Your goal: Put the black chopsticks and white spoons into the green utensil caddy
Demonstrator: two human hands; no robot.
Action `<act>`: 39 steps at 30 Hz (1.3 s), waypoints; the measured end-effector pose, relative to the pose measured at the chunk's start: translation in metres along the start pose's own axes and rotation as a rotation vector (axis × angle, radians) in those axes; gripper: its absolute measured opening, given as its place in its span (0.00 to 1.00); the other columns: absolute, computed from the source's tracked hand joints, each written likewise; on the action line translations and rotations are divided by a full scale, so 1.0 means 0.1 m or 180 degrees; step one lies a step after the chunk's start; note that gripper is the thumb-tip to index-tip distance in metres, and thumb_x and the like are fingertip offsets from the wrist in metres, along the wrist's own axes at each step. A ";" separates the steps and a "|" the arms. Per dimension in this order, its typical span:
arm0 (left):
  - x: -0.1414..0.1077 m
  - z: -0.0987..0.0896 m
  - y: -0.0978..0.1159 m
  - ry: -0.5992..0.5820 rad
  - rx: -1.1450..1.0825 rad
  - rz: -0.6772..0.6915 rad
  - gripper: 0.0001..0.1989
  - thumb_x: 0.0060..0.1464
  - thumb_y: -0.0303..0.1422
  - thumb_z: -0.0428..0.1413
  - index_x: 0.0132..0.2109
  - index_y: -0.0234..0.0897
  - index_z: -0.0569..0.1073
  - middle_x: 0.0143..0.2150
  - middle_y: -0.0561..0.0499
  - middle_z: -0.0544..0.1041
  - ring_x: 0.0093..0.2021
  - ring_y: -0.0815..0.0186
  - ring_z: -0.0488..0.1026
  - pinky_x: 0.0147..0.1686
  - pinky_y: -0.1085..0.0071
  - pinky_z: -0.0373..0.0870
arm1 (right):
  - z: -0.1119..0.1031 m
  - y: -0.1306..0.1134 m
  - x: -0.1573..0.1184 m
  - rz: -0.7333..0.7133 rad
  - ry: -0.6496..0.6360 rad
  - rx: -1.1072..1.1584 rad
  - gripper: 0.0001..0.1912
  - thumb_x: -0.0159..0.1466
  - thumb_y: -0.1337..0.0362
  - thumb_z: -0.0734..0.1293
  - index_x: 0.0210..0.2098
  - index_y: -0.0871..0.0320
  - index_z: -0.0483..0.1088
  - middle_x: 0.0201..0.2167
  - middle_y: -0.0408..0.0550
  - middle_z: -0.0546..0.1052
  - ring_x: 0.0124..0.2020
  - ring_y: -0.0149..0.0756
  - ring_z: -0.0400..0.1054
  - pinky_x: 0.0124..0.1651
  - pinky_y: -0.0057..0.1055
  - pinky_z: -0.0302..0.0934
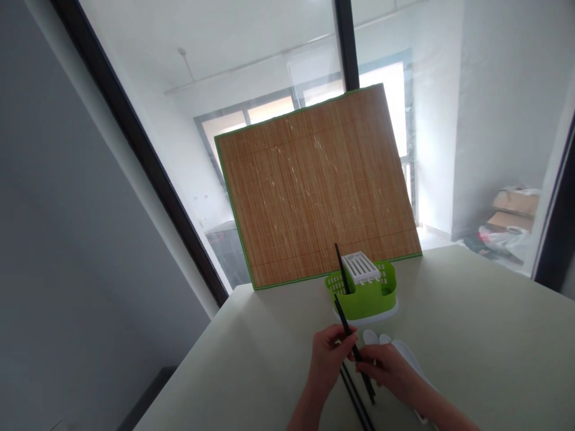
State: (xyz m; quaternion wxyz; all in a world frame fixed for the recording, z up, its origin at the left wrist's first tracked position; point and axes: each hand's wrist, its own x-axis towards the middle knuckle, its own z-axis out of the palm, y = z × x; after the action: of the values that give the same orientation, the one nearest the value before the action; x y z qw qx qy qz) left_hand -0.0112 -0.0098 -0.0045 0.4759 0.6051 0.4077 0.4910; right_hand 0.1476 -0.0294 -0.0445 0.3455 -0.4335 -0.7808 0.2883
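Black chopsticks (pixel 345 322) slant upward between both my hands, held close together just in front of the caddy. My left hand (pixel 331 350) pinches them around the upper part. Lower down, the fingers of my right hand (pixel 381 364) are closed on the same chopsticks. Beneath my hands, more black chopsticks (pixel 353 390) lie on the table. A green utensil caddy (pixel 366 302) with a white base and a white slatted piece (pixel 360 266) on top stands behind. One dark chopstick (pixel 341 267) leans upright in its left compartment.
White spoons (pixel 406 353) lie to the right, partly covered by my right hand and arm. A bamboo mat (pixel 314 191) with green edging leans upright against the glass behind the caddy. The pale table (pixel 269 335) ends at a glass partition; a grey wall rises on the left.
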 end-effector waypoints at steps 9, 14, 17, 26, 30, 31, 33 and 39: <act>-0.10 0.05 0.12 0.0193 0.0098 0.0349 0.13 0.51 0.39 0.57 0.39 0.34 0.76 0.28 0.52 0.72 0.20 0.74 0.67 0.20 0.78 0.67 | 0.08 0.14 -0.12 0.0118 -0.0180 0.0481 0.10 0.62 0.59 0.61 0.29 0.56 0.70 0.22 0.39 0.69 0.24 0.28 0.63 0.26 0.22 0.54; -0.11 0.05 0.23 0.0396 0.0362 0.0490 0.11 0.52 0.37 0.56 0.38 0.36 0.76 0.30 0.51 0.73 0.24 0.72 0.69 0.23 0.78 0.68 | 0.09 0.11 -0.13 0.0114 -0.0107 0.0559 0.12 0.62 0.56 0.61 0.32 0.57 0.71 0.23 0.41 0.70 0.24 0.29 0.63 0.26 0.23 0.55; -0.13 0.05 0.31 0.0386 0.0727 0.0569 0.09 0.52 0.35 0.56 0.38 0.37 0.77 0.33 0.50 0.75 0.30 0.69 0.71 0.28 0.78 0.69 | 0.10 0.12 -0.13 0.0086 -0.0072 0.0512 0.13 0.62 0.56 0.61 0.32 0.56 0.71 0.23 0.41 0.70 0.25 0.29 0.63 0.27 0.23 0.56; 0.09 -0.07 0.77 0.0250 0.1040 0.0914 0.09 0.52 0.36 0.56 0.38 0.37 0.78 0.33 0.50 0.77 0.32 0.67 0.73 0.32 0.75 0.72 | 0.08 0.26 -0.15 0.0036 0.0404 0.0594 0.13 0.62 0.57 0.61 0.42 0.54 0.71 0.30 0.44 0.74 0.29 0.31 0.66 0.30 0.24 0.59; 0.53 -0.28 1.24 0.0675 0.0903 0.1242 0.12 0.50 0.38 0.58 0.39 0.36 0.78 0.35 0.49 0.79 0.33 0.66 0.75 0.36 0.70 0.74 | 0.03 0.33 -0.14 0.0105 0.0811 0.0428 0.14 0.63 0.55 0.60 0.40 0.56 0.72 0.28 0.44 0.73 0.28 0.31 0.65 0.30 0.25 0.58; 0.67 -0.32 1.32 0.0797 0.0902 0.1333 0.13 0.49 0.38 0.58 0.39 0.36 0.78 0.35 0.49 0.79 0.33 0.66 0.75 0.36 0.69 0.74 | 0.03 0.33 -0.14 0.0105 0.0828 0.0384 0.14 0.63 0.55 0.60 0.38 0.56 0.72 0.28 0.44 0.73 0.28 0.31 0.65 0.30 0.25 0.58; 0.99 -0.38 1.39 0.0964 0.0905 0.1489 0.14 0.48 0.39 0.59 0.39 0.36 0.78 0.35 0.48 0.79 0.33 0.66 0.76 0.37 0.68 0.75 | 0.04 0.32 -0.14 0.0074 0.0781 0.0325 0.14 0.63 0.55 0.59 0.37 0.56 0.72 0.26 0.44 0.72 0.26 0.30 0.64 0.29 0.24 0.57; 1.81 -0.42 0.93 0.1027 0.1373 0.1289 0.14 0.48 0.38 0.58 0.40 0.35 0.78 0.37 0.44 0.79 0.35 0.64 0.76 0.38 0.66 0.74 | 0.11 0.32 -0.14 -0.0018 0.0617 0.0246 0.11 0.63 0.59 0.59 0.37 0.55 0.71 0.23 0.41 0.70 0.23 0.28 0.62 0.26 0.22 0.55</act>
State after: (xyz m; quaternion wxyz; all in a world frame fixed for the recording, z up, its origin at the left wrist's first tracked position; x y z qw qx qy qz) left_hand -0.0167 0.1511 0.1266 0.1590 0.6750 0.4438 0.5675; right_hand 0.1598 -0.0290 -0.0796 0.4366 -0.4435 -0.7333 0.2740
